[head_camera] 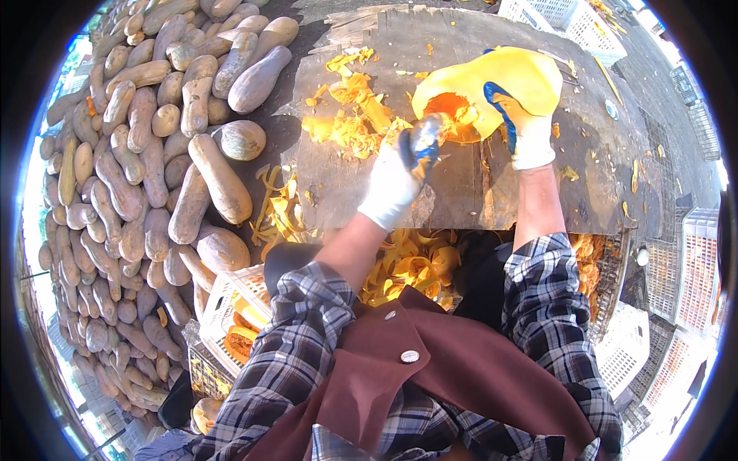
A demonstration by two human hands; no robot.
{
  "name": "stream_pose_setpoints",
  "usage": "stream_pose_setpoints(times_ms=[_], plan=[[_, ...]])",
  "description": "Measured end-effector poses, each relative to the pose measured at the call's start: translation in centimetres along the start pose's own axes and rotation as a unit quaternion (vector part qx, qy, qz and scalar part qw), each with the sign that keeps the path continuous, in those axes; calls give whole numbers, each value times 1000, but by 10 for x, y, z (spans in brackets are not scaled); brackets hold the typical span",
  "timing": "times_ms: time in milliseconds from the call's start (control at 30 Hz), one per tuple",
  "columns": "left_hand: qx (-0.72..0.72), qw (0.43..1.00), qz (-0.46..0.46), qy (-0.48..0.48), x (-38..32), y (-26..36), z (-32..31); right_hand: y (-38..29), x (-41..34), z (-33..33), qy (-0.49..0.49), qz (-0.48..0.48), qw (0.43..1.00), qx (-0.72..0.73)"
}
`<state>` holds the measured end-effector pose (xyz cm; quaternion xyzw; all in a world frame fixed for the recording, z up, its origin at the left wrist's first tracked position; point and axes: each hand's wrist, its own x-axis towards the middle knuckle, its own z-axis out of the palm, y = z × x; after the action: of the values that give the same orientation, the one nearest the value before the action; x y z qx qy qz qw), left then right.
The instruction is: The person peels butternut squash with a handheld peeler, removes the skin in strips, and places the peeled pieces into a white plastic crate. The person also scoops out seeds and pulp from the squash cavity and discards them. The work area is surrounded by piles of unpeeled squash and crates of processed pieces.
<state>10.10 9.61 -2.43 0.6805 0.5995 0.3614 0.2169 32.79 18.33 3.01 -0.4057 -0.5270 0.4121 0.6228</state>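
A peeled yellow squash (522,75) lies on its side on the worn wooden board (369,201), its near left end cut open on an orange hollow. My right hand (524,124), in a white glove with a blue coated palm, grips the squash's near right side. In a matching glove, my left hand (406,164) is closed around a blurred tool (428,129), partly hidden, whose shiny end is beside the hollow; its kind cannot be told. Stringy orange pulp (360,118) and scraps lie to the left of the squash.
A large heap of unpeeled squashes (144,173) fills the left. Yellow peelings (418,265) lie below the board's near edge. A white plastic crate (222,308) with cut squash stands at lower left. More crates (622,340) stand at right, and white baskets (594,31) beyond the board.
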Motion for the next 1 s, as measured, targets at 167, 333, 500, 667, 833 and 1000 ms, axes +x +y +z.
stream_pose_setpoints(times_ms=[167,333,500,667,833,1000], plan=[[129,985,-3,-111,52,14,21,-14,0,23,-25,14,999,38],[131,986,-20,-106,92,15,49,-24,3,41,-18,40,999,-23],[211,963,-16,-165,81,7,61,-24,3,52,-29,62,997,26],[330,902,75,-270,90,-4,46,-28,4,51,-56,19,994,-94],[429,840,126,-307,83,-30,-7,-27,8,45,-68,45,994,-66],[176,966,98,-163,68,-25,-10,-25,9,45,-79,26,996,-40]])
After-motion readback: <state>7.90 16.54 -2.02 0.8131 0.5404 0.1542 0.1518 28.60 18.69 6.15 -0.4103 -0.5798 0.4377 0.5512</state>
